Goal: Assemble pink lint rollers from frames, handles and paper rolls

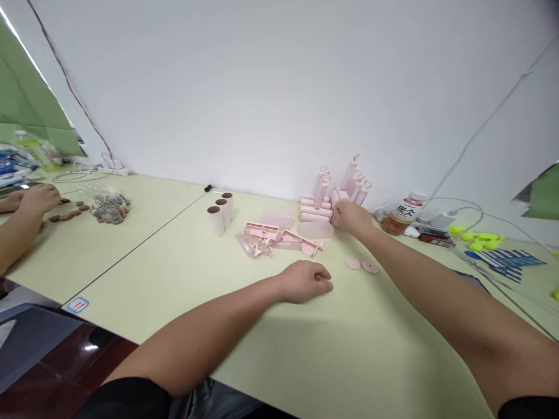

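Upright tubes [350, 174] and stacked rolls [314, 202] near the counter's [371, 337] back edge look assembled; pink parts [262, 231] nearer the middle and two discs [351, 263] lie loose. The right hand [354, 219] is at the rolls, its grip hidden; the left hand's [303, 281] fingers curl loosely, visibly holding nothing.

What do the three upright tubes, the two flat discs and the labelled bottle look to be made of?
Upright tubes: probably cardboard, with pale smooth outsides and brown inside their mouths. Flat discs: likely moulded plastic, opaque pink and evenly coloured; a coated material isn't ruled out. Bottle: clear, glossy plastic by its look, amber showing through; glass is possible.
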### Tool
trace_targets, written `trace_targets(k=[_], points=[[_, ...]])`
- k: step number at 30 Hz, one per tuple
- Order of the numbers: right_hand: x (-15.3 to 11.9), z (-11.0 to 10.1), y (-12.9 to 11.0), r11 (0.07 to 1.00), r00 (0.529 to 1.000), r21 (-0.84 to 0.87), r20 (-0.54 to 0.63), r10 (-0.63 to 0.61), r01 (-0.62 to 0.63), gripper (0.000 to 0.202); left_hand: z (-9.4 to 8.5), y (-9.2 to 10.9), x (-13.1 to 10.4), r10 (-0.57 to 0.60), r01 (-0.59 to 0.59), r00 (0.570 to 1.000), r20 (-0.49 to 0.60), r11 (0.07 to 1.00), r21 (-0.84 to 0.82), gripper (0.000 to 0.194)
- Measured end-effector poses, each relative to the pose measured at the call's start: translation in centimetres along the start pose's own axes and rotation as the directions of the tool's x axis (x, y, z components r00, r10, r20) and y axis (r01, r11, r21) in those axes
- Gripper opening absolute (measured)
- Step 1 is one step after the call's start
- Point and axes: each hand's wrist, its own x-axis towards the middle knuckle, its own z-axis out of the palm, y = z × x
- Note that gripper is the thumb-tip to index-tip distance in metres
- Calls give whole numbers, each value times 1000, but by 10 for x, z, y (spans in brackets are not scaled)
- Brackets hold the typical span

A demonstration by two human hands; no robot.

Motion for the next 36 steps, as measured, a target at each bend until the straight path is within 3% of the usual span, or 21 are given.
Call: trace_targets(k=[3, 6, 7, 9, 11, 13, 15, 19, 22, 25, 27, 28, 29, 30, 31, 33, 34, 36], points=[[-23, -8, 1, 998, 999, 61, -46, -2, 5, 31, -14, 4, -1, 88, -86, 993, -75, 996, 33, 33], [-69, -17, 4, 989, 997, 141, -68, -24, 33, 30, -53, 7, -3, 193, -131, 934, -300, 968, 214, 27], [-88, -20, 5, 982, 997, 184, -70, -29, 41, 30, -72, 7, -4, 186, -76, 892, -412, 960, 269, 28], [-130, -27, 5, 925, 996, 369, -58, -71, 88, 29, -113, 2, -9, 161, 152, 741, -651, 905, 397, 30], [-170, -35, 3, 871, 995, 481, -18, -101, 97, 29, -154, -8, -14, 153, 433, 623, -767, 749, 501, 33], [-199, -40, -2, 819, 993, 568, 28, -117, 80, 29, -186, -21, -19, 1, 670, 575, -818, 574, 472, 38], [-215, -42, -7, 774, 993, 631, 48, -103, 50, 29, -205, -33, -21, -146, 778, 536, -832, 468, 419, 42], [-219, -36, -11, 689, 994, 725, 85, -72, -12, 27, -217, -44, -25, -280, 775, 590, -758, 460, 434, 26], [-216, -32, -9, 633, 994, 773, 95, -52, -40, 25, -218, -35, -31, -223, 754, 598, -770, 481, 447, 19], [-216, -33, -8, 555, 993, 828, 117, -20, -86, 25, -208, -11, -38, -6, 652, 533, -846, 640, 406, 16], [-216, -37, -13, 480, 985, 866, 169, -25, -136, 26, -187, 9, -38, 134, 425, 447, -885, 838, 342, 16], [-215, -39, -17, 434, 976, 884, 211, -44, -171, 28, -171, 18, -36, 145, 261, 449, -882, 922, 284, 17], [-214, -41, -21, 381, 963, 900, 258, -73, -212, 33, -153, 26, -33, 123, 93, 478, -870, 977, 189, 19], [-213, -43, -27, 317, 946, 913, 304, -111, -256, 41, -131, 32, -30, 84, -65, 549, -832, 996, 58, 21], [-212, -44, -33, 238, 930, 924, 338, -143, -299, 50, -109, 37, -26, 48, -175, 657, -752, 980, -90, 23], [-209, -42, -42, 42, 931, 941, 338, -139, -335, 61, -65, 39, -17, 36, -242, 852, -522, 912, -332, 31], [-206, -39, -44, -55, 947, 947, 310, -84, -315, 60, -47, 38, -13, 45, -221, 915, -400, 887, -405, 33], [-201, -31, -42, -172, 967, 959, 241, 79, -225, 52, -21, 30, -7, 49, -150, 968, -247, 900, -410, 36]])
